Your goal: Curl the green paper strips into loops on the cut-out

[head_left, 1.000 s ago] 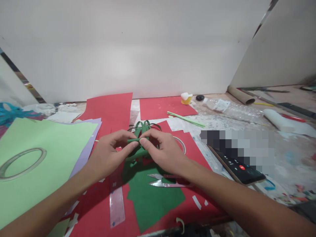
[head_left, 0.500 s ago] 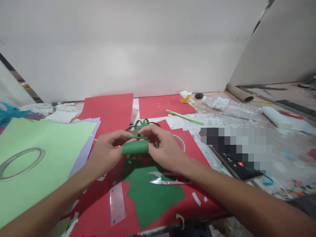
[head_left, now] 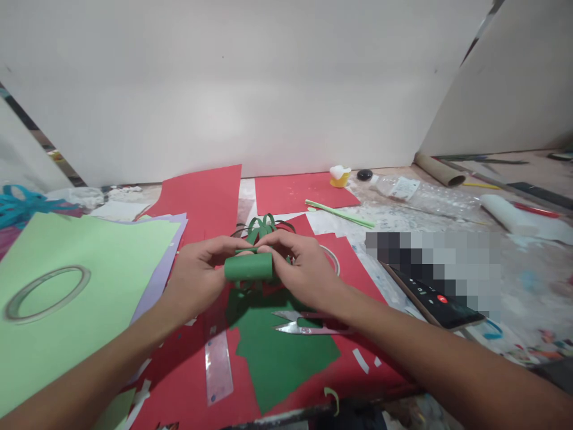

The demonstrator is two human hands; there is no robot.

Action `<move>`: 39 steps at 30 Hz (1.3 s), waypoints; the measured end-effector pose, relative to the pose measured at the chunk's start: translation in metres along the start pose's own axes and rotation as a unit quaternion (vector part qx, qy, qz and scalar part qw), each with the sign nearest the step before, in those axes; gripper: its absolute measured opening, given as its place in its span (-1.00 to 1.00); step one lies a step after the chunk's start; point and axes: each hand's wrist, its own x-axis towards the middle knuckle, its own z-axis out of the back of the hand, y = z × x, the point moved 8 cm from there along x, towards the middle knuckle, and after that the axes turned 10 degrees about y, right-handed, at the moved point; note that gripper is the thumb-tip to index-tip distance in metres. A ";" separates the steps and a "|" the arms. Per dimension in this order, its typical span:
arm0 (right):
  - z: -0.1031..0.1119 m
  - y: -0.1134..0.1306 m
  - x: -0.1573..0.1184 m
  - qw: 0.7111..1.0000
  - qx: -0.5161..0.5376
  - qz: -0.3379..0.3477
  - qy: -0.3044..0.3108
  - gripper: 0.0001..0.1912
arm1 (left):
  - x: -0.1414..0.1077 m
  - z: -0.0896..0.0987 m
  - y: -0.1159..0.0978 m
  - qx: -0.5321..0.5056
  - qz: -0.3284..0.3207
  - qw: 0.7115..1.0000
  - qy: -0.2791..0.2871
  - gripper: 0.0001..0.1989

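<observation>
Between both hands is a curled piece of green paper (head_left: pixel 248 267), its near side bent into a smooth roll. My left hand (head_left: pixel 199 272) pinches its left end, and my right hand (head_left: pixel 299 263) pinches the right end, with the fingertips of both almost meeting at the top. Behind them lies a bundle of looped green paper strips (head_left: pixel 265 224), partly hidden by the fingers. Below the hands a cut sheet of green paper (head_left: pixel 282 364) rests on red paper (head_left: pixel 174 370). Thread snips (head_left: pixel 308 325) lie on it with blades apart, near my right wrist.
A clear ruler (head_left: pixel 219 370) lies left of the green sheet. Light green paper (head_left: pixel 102 239) bears a tape roll (head_left: pixel 18 310). On the right are a phone (head_left: pixel 439 304) and a plastic bottle (head_left: pixel 425 197). A yellow cup (head_left: pixel 340 177) and light green strips (head_left: pixel 340 214) sit farther back.
The fingertips of my right hand have moved closer to my left ones along the top of the green paper. The whole view has shifted slightly.
</observation>
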 end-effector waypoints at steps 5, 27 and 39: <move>0.000 -0.002 -0.001 0.999 0.033 -0.015 0.008 -0.81 | 0.001 0.002 -0.001 0.006 -0.006 1.000 0.001 -0.88; -0.001 -0.005 -0.002 0.998 0.066 0.003 -0.007 -0.91 | 0.001 -0.004 -0.002 -0.084 -0.021 0.996 0.016 -0.86; -0.003 -0.007 -0.002 0.998 0.065 -0.019 0.006 -0.86 | -0.001 -0.009 -0.007 -0.049 -0.047 0.996 0.049 -0.85</move>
